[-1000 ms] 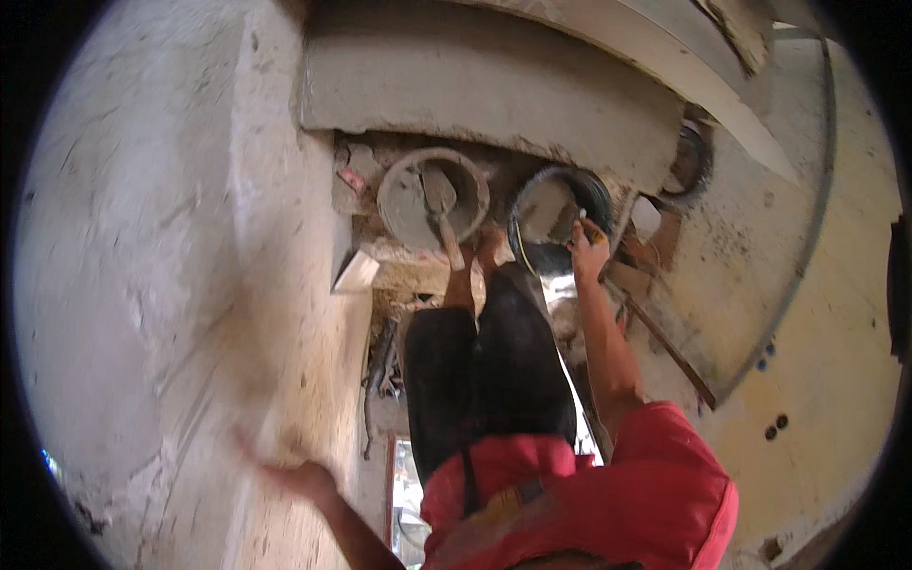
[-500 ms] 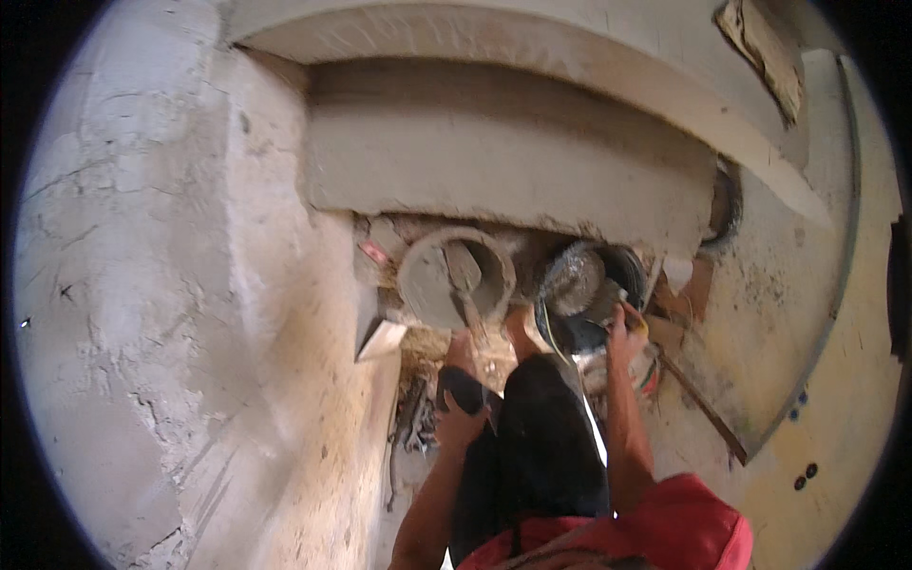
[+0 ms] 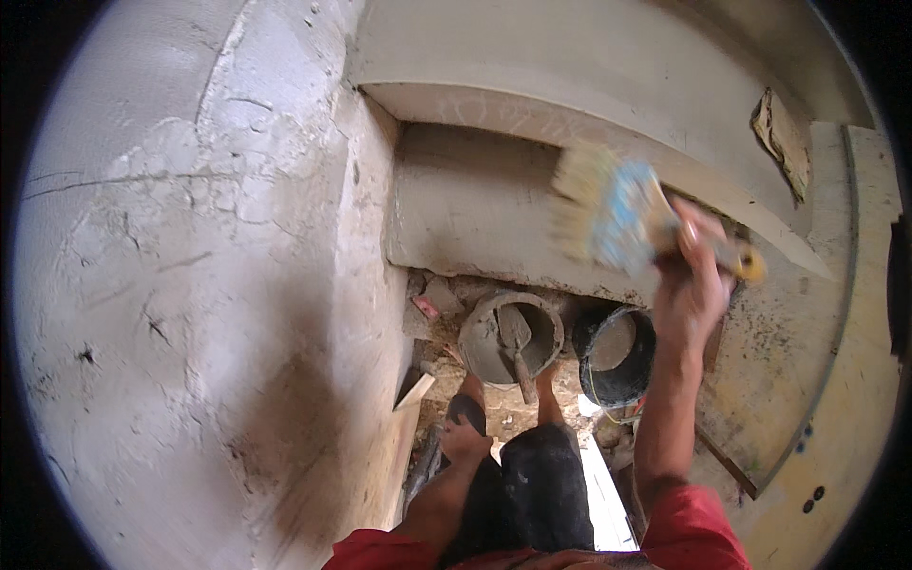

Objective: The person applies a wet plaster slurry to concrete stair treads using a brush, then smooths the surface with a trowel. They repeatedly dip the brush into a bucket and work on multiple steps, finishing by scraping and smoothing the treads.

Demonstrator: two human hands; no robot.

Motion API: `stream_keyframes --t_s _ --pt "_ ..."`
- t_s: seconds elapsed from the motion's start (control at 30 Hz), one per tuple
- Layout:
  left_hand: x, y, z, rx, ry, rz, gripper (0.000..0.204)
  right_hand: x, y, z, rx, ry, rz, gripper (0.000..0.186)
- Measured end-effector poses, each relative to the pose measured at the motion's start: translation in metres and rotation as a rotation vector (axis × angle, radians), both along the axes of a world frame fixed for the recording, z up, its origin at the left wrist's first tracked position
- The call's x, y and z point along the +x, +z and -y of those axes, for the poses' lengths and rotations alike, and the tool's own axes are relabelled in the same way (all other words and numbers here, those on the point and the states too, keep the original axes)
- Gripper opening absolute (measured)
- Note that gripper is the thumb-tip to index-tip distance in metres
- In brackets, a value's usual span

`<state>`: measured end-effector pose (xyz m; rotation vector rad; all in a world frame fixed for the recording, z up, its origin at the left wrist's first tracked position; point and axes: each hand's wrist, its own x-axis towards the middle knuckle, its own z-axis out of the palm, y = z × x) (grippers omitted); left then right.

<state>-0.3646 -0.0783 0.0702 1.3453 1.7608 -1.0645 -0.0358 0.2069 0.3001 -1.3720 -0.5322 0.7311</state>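
My right hand (image 3: 693, 271) is raised, its fingers wrapped round the handle of a wide brush (image 3: 617, 209) with pale bristles and a blue band. Motion smears the bristles, which point left in front of the grey plastered ledge. My left hand (image 3: 463, 441) rests on my left knee, fingers stretched out, holding nothing. Below the brush stands a black bucket (image 3: 616, 380) with greyish liquid in it. To its left, a round tub (image 3: 473, 353) holds grey mortar, with a trowel (image 3: 515, 332) lying in it, handle over the near rim.
A rough plastered wall (image 3: 199, 313) fills the left side. Ahead is a grey plastered ledge (image 3: 456, 209) beneath an overhanging beam (image 3: 494, 106). A yellowish board (image 3: 836, 437) stands at the right, with a thin wooden strip (image 3: 727, 461) near it. A wood piece (image 3: 415, 391) leans by the left wall.
My right hand has lifted the brush out of the black bucket, up and to the right. The head view has shifted. My left hand stays on the knee.
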Motion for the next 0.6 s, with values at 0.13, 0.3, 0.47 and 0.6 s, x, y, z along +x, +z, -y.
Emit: stream_keyframes --t_s 0.13,0.3,0.47,0.6 --pt "-0.014 -0.003 -0.012 0.058 0.003 0.073 0.100 -0.059 0.026 -0.116 0.122 0.222 -0.062 0.035" --pt "-0.018 -0.008 -0.022 -0.058 0.020 0.074 0.106 -0.032 0.034 -0.145 0.381 0.238 -0.175 0.036" --pt "-0.012 -0.006 -0.026 0.049 0.038 0.092 0.095 0.084 0.071 -0.033 -0.033 -0.257 0.405 0.039" --pt "-0.006 -0.005 -0.030 0.036 0.093 0.082 0.090 0.177 0.093 0.053 -0.447 -0.449 1.038 0.031"
